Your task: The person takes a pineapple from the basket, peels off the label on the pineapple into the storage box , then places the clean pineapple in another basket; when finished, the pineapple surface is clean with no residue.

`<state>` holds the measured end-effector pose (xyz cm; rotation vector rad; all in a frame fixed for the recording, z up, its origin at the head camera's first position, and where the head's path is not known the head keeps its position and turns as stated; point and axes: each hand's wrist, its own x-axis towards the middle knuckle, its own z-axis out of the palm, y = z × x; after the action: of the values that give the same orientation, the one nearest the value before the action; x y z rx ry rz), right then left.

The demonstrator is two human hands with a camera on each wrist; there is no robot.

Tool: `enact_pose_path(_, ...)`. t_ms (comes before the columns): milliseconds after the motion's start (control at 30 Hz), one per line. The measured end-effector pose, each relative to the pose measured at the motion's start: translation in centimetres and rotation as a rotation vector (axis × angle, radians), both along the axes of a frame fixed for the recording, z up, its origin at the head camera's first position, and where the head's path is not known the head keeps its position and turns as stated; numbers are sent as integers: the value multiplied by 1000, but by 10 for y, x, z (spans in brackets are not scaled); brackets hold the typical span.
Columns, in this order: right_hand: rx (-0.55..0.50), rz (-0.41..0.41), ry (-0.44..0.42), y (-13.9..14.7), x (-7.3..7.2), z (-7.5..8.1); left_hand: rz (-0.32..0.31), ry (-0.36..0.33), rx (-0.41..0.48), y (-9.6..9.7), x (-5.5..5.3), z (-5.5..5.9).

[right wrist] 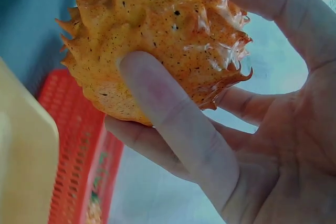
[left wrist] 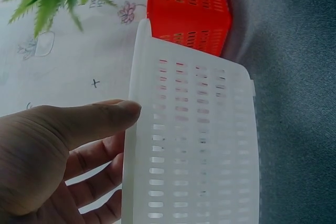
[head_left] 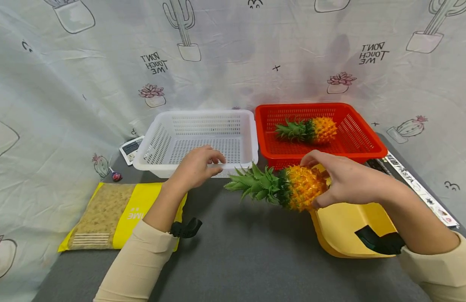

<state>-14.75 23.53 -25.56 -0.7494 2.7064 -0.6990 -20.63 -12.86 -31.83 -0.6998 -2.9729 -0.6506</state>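
My right hand [head_left: 342, 178] grips an orange toy pineapple [head_left: 302, 186] around its fruit end, its green leaves pointing left. In the right wrist view, the thumb and fingers lie around the spiky orange body [right wrist: 157, 35]. The pineapple is held over the dark surface, in front of the baskets and beside a yellow bin [head_left: 353, 226]. At the front rim of the white basket [head_left: 162, 167] is my left hand [head_left: 196, 167], fingers loosely bent with nothing between them. Its thumb overlaps the rim in the left wrist view. Another pineapple [head_left: 323, 131] lies in the red basket [head_left: 361, 147].
A yellow bag of dry food [head_left: 104, 214] lies at the left. Behind it are a small round purple item [head_left: 116, 176] and a white-and-dark packet [head_left: 131, 149]. A long pasta box [head_left: 421, 188] lies on the right, and a printed curtain [head_left: 233, 63] hangs behind the baskets.
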Motion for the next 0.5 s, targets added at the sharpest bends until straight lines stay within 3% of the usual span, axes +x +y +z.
enact_pose_path(300, 49, -77, 46, 24, -21, 16, 35, -4, 33, -3, -1, -4)
enact_pose_path(500, 48, -124, 18, 36, -33, 18, 40, -9, 45, -2, -1, -3)
